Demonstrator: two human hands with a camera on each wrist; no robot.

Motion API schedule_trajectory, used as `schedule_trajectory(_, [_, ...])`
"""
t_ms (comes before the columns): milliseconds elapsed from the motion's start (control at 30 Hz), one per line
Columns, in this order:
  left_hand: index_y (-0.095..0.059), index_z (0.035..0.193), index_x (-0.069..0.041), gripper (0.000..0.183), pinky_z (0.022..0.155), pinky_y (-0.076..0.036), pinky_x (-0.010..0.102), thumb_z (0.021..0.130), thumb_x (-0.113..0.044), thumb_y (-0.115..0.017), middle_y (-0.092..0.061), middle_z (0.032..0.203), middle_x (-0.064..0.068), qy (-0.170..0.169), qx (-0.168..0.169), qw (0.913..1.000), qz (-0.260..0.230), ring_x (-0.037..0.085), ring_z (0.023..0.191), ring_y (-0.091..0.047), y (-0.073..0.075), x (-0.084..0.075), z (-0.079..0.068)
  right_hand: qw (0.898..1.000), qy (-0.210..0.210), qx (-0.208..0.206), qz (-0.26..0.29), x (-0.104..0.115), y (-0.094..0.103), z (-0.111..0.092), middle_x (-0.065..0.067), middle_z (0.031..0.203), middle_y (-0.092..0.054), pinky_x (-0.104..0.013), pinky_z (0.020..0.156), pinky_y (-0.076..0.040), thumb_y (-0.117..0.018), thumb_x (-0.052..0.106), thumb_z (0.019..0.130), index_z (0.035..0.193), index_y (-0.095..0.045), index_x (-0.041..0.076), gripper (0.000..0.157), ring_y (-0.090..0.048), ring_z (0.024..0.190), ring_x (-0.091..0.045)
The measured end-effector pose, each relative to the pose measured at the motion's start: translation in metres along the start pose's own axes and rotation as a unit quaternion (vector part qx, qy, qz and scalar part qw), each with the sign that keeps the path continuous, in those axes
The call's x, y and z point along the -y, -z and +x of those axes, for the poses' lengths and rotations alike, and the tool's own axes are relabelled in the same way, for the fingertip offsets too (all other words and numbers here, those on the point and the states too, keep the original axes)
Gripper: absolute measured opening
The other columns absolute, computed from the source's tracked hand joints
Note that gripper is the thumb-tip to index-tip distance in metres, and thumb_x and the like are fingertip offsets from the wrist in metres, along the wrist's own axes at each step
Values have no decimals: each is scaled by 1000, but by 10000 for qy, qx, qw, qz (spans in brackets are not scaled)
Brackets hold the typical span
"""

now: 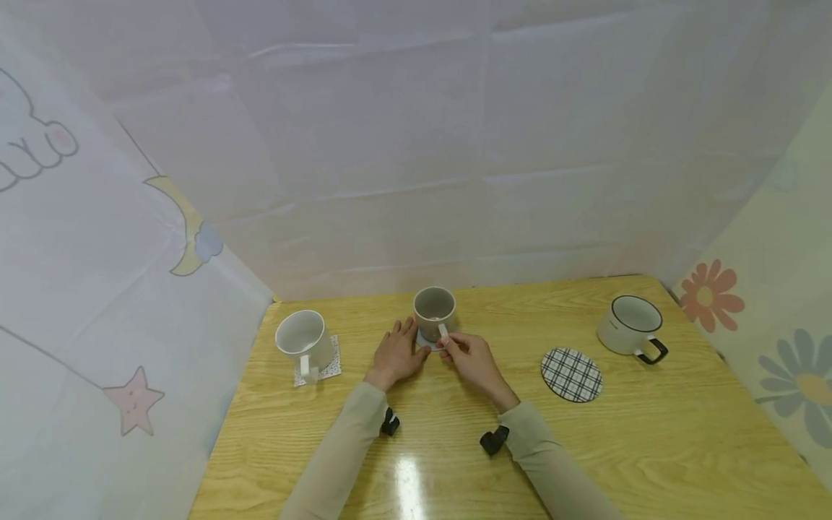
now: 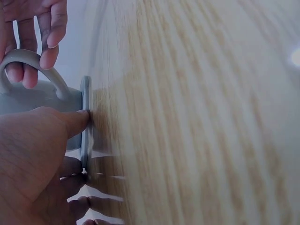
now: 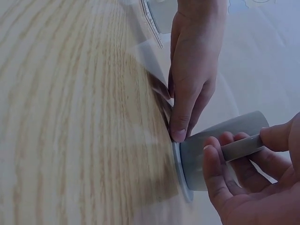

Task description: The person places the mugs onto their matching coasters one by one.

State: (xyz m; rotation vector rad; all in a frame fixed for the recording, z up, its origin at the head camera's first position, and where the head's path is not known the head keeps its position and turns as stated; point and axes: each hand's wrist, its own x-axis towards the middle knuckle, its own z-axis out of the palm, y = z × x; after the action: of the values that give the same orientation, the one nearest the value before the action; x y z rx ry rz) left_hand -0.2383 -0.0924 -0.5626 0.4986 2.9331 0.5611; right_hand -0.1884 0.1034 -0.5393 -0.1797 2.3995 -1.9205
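Table [image 1: 448,455] of yellow wood spreads below; left hand [image 1: 396,352] lies over it, fingers [image 2: 72,184] fairly straight; right hand [image 1: 473,359] pinches a gray mug [image 1: 434,307] — far middle, standing on a gray coaster [image 1: 427,344] that the left thumb [image 2: 75,123] touches — by its handle [image 3: 241,148].

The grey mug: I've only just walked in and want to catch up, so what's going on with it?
A person's right hand pinches the handle of the grey mug, which stands on a grey coaster. The left hand has its thumb against the coaster's edge. To the left, a white mug stands on a patterned coaster; to the right, a black-rimmed mug stands off the plaid coaster near it.
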Motion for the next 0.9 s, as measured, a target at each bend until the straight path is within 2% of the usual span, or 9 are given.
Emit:
schedule_trajectory(100, [-39,164,-2,73,128,-32,60,108,-43,-61,-35,173,16,27,-11,10000,-64,43,160,-31,1,0,-1,9998,45,-69,-203,1,0,0,-31,112,-75,-36,78,-65,-58,12,111,123,-73,-11,30,-74,98,-47])
schedule_trajectory(233, [-40,164,-2,73,128,-32,60,107,-43,-62,-36,172,16,26,-63,9999,-76,43,160,-32,0,0,-2,9993,94,-142,-320,0,0,1,-30,105,-76,-22,69,-58,-61,12,110,119,-75,-10,28,-74,94,-48])
schedule_trajectory(500, [-45,161,-2,73,125,-35,63,105,-45,-64,-41,169,20,2,-296,9994,-166,45,156,-38,-3,4,-7,9981,41,19,-617,5,4,-5,-23,106,-78,-24,66,-55,-64,18,109,122,-75,-5,28,-77,98,-45])
schedule_trajectory(667, [-49,158,0,71,122,-37,66,104,-43,-65,-45,166,21,10,-575,9980,-275,46,154,-41,4,5,-7,9980,115,50,-614,9,10,-5,-24,112,-78,-26,70,-57,-65,20,109,127,-73,-3,30,-78,103,-43])
schedule_trajectory(900, [-50,157,0,68,123,-36,66,104,-40,-65,-46,165,21,62,-707,9965,-445,47,153,-41,14,1,-19,9984,30,21,-572,13,15,-9,-24,116,-78,-24,71,-57,-66,21,108,127,-72,-2,31,-77,105,-45])
